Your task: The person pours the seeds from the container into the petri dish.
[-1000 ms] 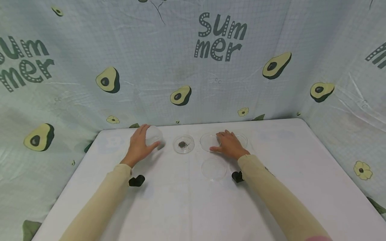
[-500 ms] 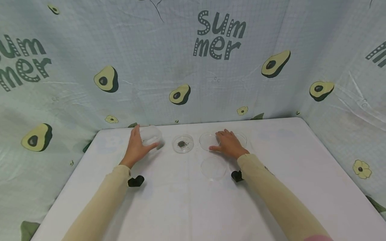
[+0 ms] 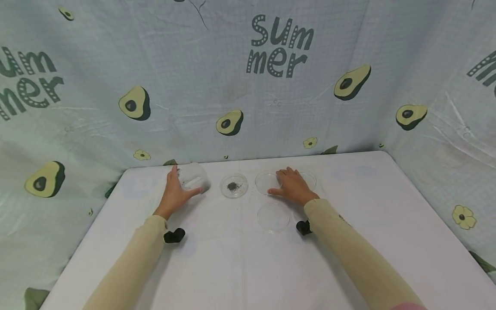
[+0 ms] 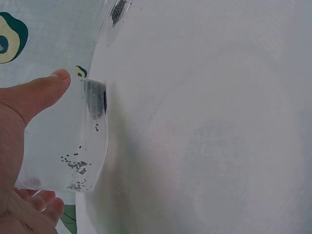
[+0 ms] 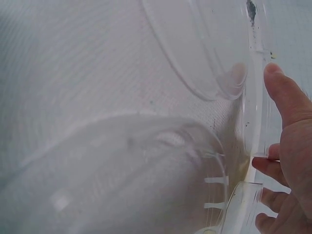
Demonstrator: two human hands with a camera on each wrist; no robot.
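In my left hand [image 3: 173, 193] I hold a clear container [image 3: 192, 177] at the table's back left. The left wrist view shows my thumb along one side and curled fingertips on the opposite side. Dark grains lie inside it: a dense dark patch near one end and scattered specks. To its right, a petri dish [image 3: 242, 194] bears a small heap of dark grains [image 3: 233, 186]. Further right, my right hand [image 3: 292, 187] spans a petri dish [image 3: 262, 183], thumb at the near rim and fingers toward the far side. My palm hides part of that dish.
Right of my right hand shows another clear dish [image 3: 311, 178]. One more [image 3: 273, 217] lies in front, and a further dish is partly hidden under my right wrist. They stand on a white table [image 3: 217, 267] with a patterned cloth [image 3: 186, 73] behind and at both sides.
My left hand has shifted slightly left with the clear container, and more of the container shows beside the palm. The right hand and the dishes keep their places.
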